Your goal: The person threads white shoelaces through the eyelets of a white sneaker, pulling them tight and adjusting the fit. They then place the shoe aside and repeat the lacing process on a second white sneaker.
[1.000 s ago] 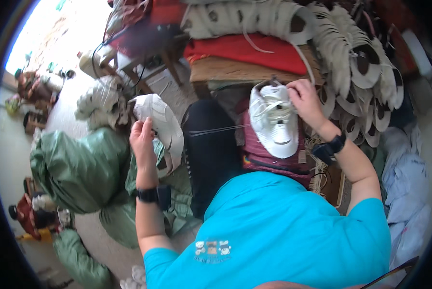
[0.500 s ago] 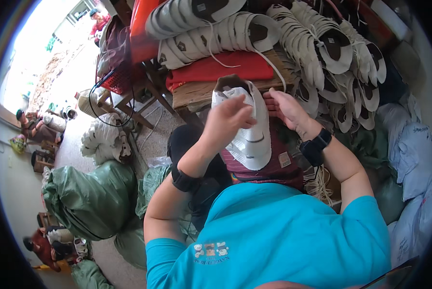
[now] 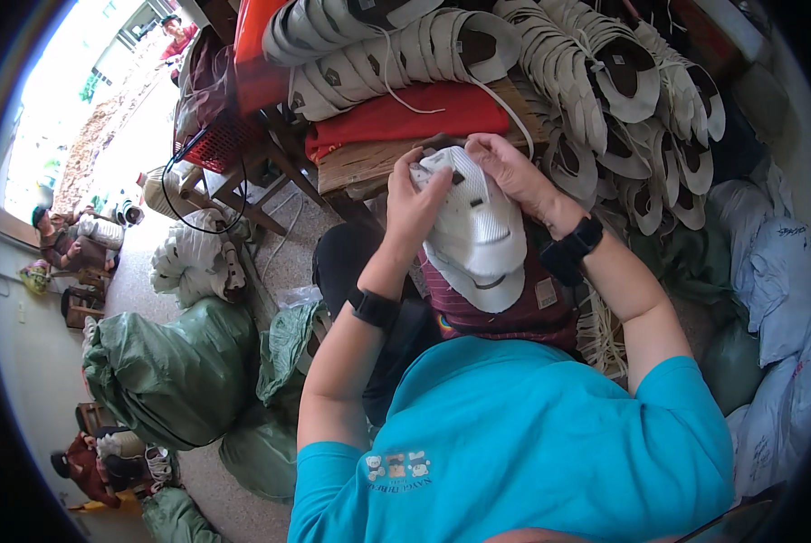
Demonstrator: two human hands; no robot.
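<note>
Over my lap, a white shoe upper (image 3: 480, 237) with a ribbed knit surface lies lengthwise, its rounded end toward me. My left hand (image 3: 412, 201) is closed on the left side of its far end, the thumb lying on top. Gripping the right side of that end, my right hand (image 3: 514, 177) has its fingers bent near the brown-lined opening. Part of the opening is hidden by the fingers. Beneath the upper is a maroon cloth (image 3: 455, 319) across my lap.
Nested shoe uppers (image 3: 369, 77) lie beyond a red cloth (image 3: 415, 116) on a wooden bench (image 3: 356, 174). Tied bundles of uppers (image 3: 618, 86) hang at the right. Green sacks (image 3: 175, 371) stand left, pale sacks (image 3: 781, 290) right. Other people (image 3: 84, 237) sit at the far left.
My left hand has gone from above the upper to its far left edge. My right hand has moved left onto the upper from beside it. The upper has turned slightly and shows more ribbed fabric.
</note>
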